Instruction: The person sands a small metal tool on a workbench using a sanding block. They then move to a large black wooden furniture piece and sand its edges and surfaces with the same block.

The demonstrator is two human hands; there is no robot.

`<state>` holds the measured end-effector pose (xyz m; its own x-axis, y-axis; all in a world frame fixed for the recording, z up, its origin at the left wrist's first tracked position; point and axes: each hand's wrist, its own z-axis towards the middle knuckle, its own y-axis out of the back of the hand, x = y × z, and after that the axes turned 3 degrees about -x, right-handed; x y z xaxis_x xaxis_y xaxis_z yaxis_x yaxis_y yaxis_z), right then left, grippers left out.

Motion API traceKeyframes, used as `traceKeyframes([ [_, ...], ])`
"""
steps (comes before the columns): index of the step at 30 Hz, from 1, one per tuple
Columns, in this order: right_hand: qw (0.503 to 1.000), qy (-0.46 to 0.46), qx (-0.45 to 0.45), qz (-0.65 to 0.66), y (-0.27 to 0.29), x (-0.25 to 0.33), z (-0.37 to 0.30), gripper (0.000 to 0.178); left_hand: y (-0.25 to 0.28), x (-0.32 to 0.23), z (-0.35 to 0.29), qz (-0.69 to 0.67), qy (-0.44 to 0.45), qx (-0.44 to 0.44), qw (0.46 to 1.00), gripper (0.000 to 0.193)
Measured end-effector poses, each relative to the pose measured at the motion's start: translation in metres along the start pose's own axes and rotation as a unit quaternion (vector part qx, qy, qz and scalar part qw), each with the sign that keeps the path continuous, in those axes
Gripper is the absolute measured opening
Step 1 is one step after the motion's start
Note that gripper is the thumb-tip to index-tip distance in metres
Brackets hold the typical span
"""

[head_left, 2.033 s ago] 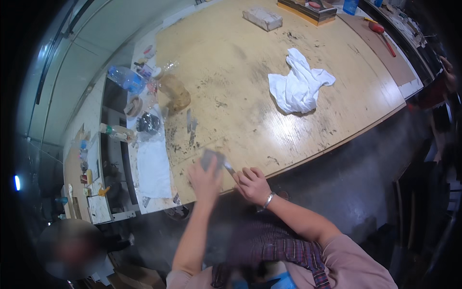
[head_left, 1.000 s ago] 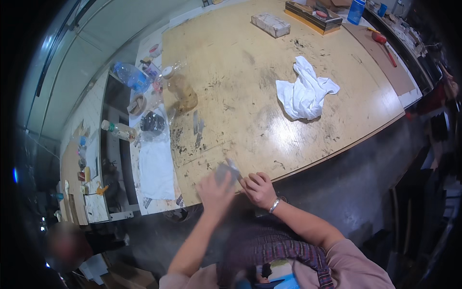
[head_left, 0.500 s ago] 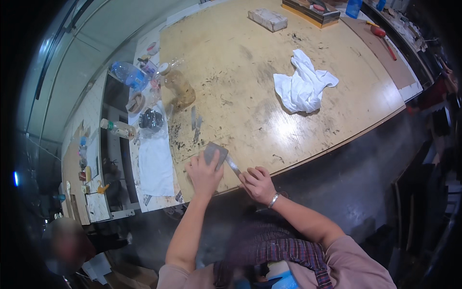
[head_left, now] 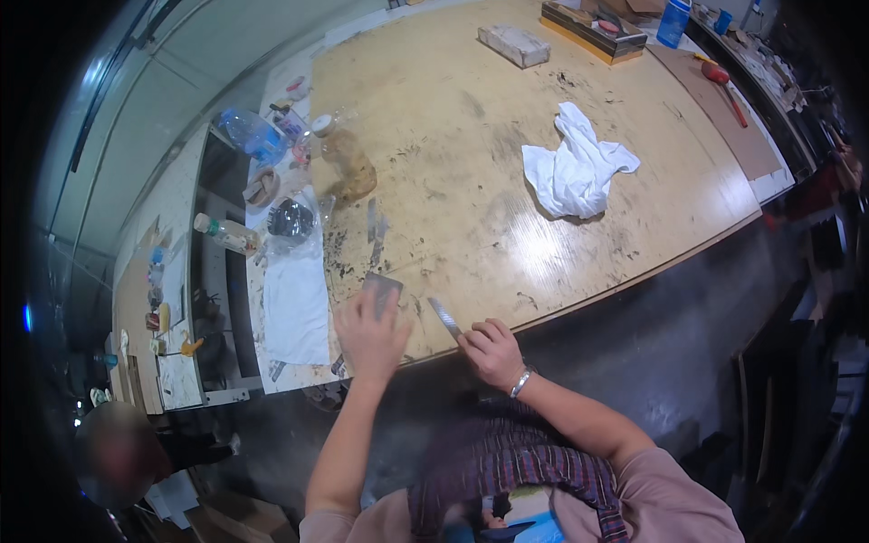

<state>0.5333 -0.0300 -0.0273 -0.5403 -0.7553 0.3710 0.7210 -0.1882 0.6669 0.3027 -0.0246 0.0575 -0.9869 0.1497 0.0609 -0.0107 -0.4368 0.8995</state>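
Near the table edge, left hand holds grey block, right hand metal strip, open tabletop between.

Left hand stretched forward, right hand curled — near each other, not touching.
The left forearm runs steeply up the view, fingers blurred — the right forearm slants in from lower right, its fingers folded inward.

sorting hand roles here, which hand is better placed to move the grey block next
Probably the left hand: it covers part of the grey block, while the right hand, farther away, holds the metal strip.
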Motion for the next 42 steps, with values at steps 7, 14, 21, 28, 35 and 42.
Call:
traceKeyframes([
  [7, 0.995, -0.060, -0.021, 0.077, 0.010, 0.014, 0.005, 0.024, -0.021, -0.058, -0.038, -0.245, -0.044, 0.042, 0.968, 0.047],
  [14, 0.855, -0.433, -0.100, 0.265, 0.039, 0.034, 0.023, 0.016, 0.001, -0.068, 0.000, -0.539, 0.368, 0.116, 0.749, 0.010],
  [21, 0.562, -0.633, 0.064, 0.529, 0.008, 0.034, 0.008, 0.027, -0.026, -0.046, 0.001, -0.497, 0.384, 0.171, 0.759, 0.013],
  [28, 0.499, -0.685, 0.026, 0.530, 0.005, 0.040, 0.000, 0.029, -0.027, 0.019, -0.019, -0.069, 0.089, 0.060, 0.992, 0.061],
  [35, 0.523, -0.679, 0.016, 0.515, -0.007, 0.031, -0.003, 0.031, -0.030, 0.013, -0.015, -0.079, 0.109, 0.075, 0.988, 0.057],
  [42, 0.555, -0.671, 0.008, 0.492, -0.015, 0.035, -0.006, 0.032, -0.010, -0.060, -0.040, -0.209, 0.020, 0.078, 0.975, 0.053],
])
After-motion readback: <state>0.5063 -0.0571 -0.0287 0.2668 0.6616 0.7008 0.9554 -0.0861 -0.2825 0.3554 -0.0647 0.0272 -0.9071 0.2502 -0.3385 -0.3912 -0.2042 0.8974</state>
